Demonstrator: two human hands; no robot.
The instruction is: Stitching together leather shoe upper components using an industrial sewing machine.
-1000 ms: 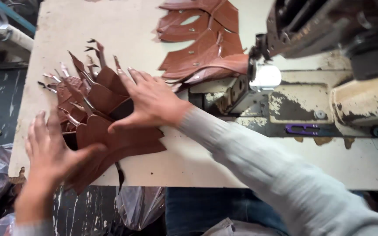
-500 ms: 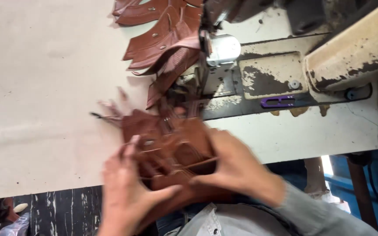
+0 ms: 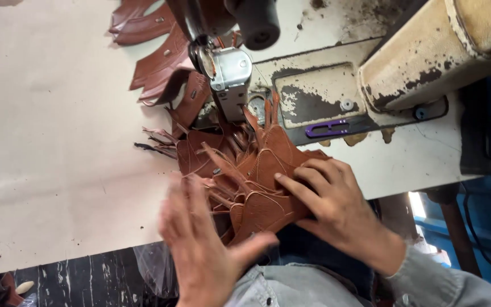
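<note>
The left hand (image 3: 203,241) is blurred, palm down with fingers spread and thumb out to the right, while the right hand (image 3: 331,199) lies flat, fingers pointing left, its sleeved forearm running toward the lower right.

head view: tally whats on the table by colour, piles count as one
brown: 2, the leather pile under the left hand and right hand, and the leather pile behind the sewing machine
purple: 1, thread snips
cream: 1, the sewing machine
total: 4
</note>
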